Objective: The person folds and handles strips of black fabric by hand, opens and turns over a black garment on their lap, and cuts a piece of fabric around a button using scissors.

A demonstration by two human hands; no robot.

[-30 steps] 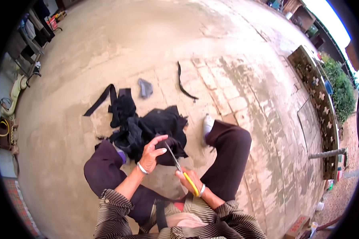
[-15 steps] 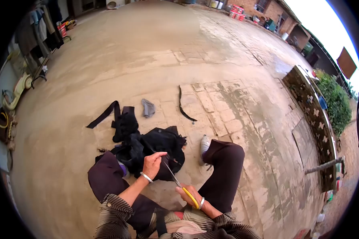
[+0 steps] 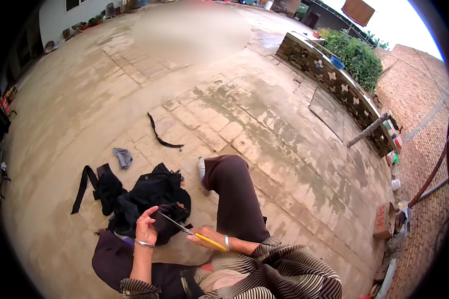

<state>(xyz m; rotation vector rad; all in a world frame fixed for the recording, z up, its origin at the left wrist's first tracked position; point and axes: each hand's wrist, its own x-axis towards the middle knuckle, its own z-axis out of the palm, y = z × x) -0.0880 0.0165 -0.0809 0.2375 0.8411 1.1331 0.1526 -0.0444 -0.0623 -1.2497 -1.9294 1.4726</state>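
Observation:
In my right hand (image 3: 204, 237) is a pair of scissors, its yellow handle (image 3: 212, 242) in my closed fingers. The metal blades (image 3: 175, 222) point up and left across a dark piece of cloth (image 3: 165, 228). My left hand (image 3: 145, 228) is at the left edge of that cloth and grips it, with the forefinger partly stretched out; the fingertips' hold is hard to see. Just beyond lies a heap of black garments (image 3: 157, 192) on the ground. A black piece with a long strap (image 3: 86, 189) spreads to its left.
A grey cloth scrap (image 3: 122, 157) and a thin black strip (image 3: 160, 137) lie on the paved yard. My bent knee (image 3: 229, 172) rises at the right. Farther off are a low patterned wall (image 3: 334, 82), a slanting post (image 3: 369, 130) and a cardboard box (image 3: 384, 220).
The view has swung to the right, so the heap and both hands appear farther left. My left forefinger has lifted and straightened. The scissors are still in my right hand.

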